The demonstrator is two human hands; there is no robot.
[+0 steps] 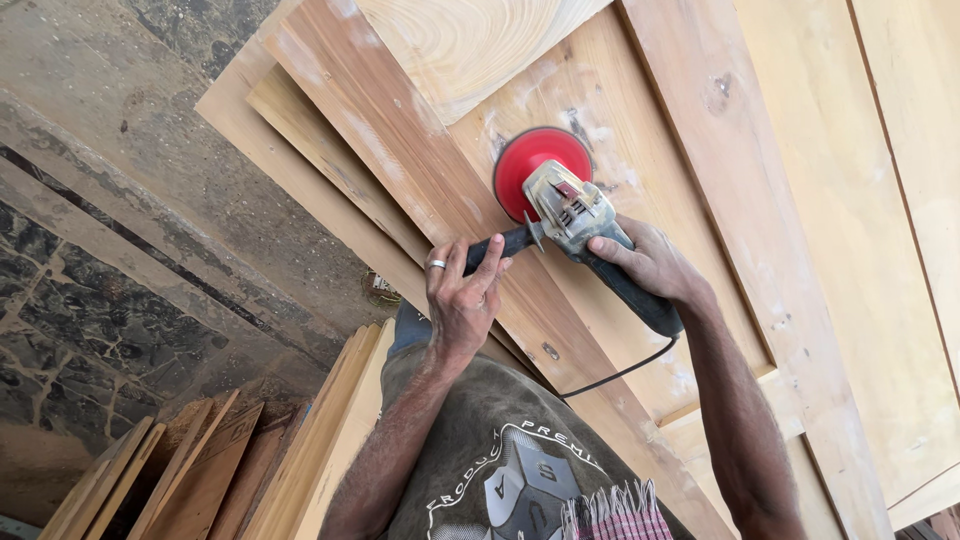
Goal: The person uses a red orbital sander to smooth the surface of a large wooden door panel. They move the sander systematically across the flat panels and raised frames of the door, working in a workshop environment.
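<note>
The left hand grips the black side handle and the right hand clasps the body of the angle grinder, whose red sanding disc sits on the wooden door panel. Tilting could gouge the wood; the trailing power cord might snag near the body.

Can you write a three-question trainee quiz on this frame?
1. True or false: both hands are on the sander.
2. What colour is the disc? A) blue B) red C) green
3. Which hand wears a ring?

Key:
1. True: the left hand grips the side handle and the right hand holds the body.
2. B; the disc lies on the wooden panel.
3. The left hand.
</note>
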